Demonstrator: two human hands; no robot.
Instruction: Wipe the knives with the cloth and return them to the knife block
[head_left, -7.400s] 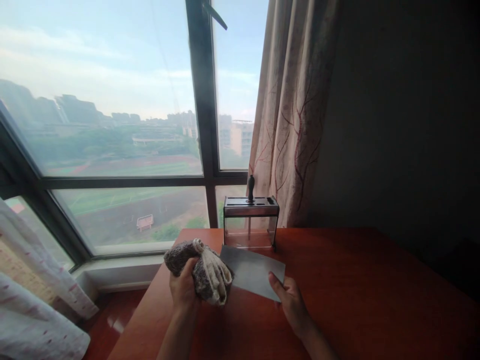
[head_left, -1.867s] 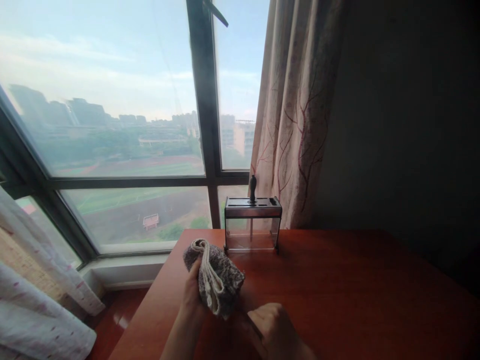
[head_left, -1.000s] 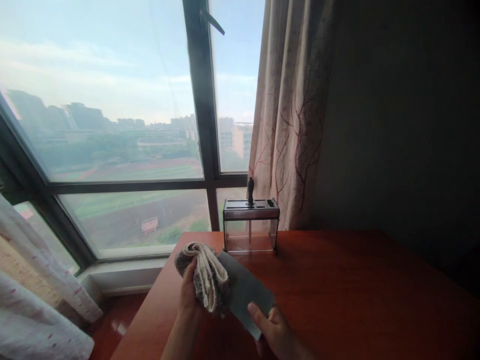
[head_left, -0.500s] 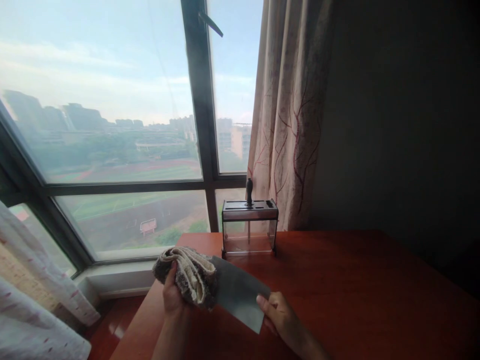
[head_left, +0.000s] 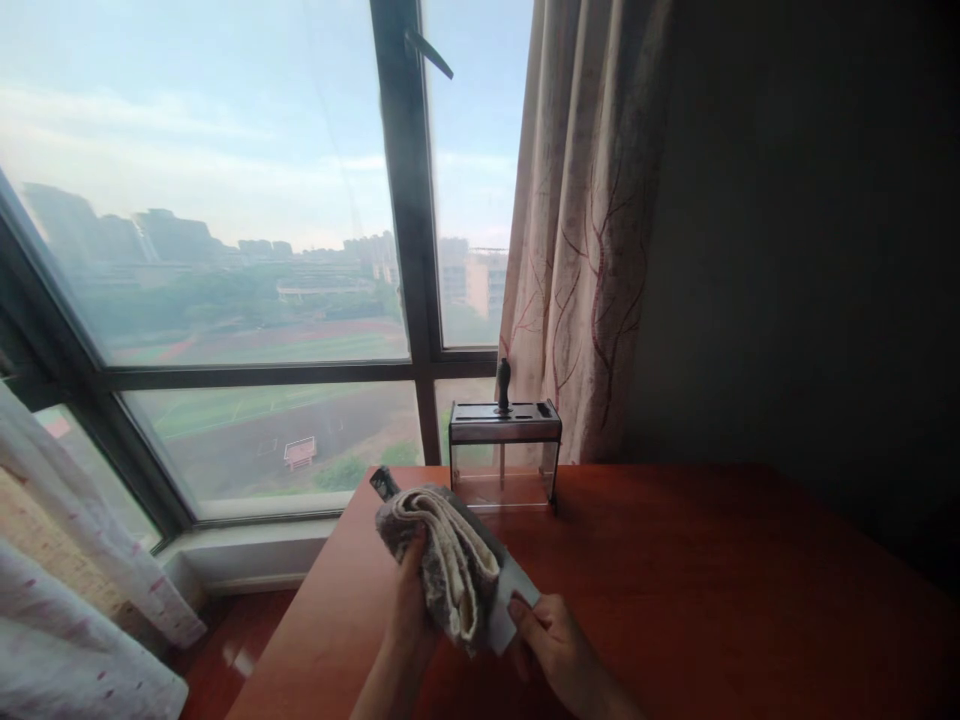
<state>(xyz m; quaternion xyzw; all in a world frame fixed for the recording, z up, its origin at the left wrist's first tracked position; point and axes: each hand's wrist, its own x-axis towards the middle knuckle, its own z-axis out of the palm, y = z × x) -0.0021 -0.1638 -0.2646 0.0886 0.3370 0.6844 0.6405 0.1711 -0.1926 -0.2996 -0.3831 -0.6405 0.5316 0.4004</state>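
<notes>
**Cloth over the cleaver blade, above the red table**

My left hand (head_left: 411, 610) is wrapped around a folded grey-and-cream cloth (head_left: 442, 560), fingers closed on it from below, the cloth draped over the flat of a wide cleaver (head_left: 504, 600). Only a strip of the grey blade shows past the cloth at its 4 o'clock side, and a dark tip of the cleaver pokes out at the cloth's 10 o'clock.

My right hand (head_left: 553, 650) sits at 4 o'clock from the cloth, thumb pressed on the blade's near edge and the fingers curled under; the handle itself is hidden, so I cannot tell how it is gripped there.

Both hands hover over the near left part of the red wooden table (head_left: 712, 580). At 12 o'clock from the cloth, near the table's far edge, stands a clear knife block (head_left: 504, 455) with one dark handle (head_left: 503, 382) upright in its top. Behind it are the window (head_left: 225, 250) and, at 1 o'clock, a patterned curtain (head_left: 585, 230).
</notes>
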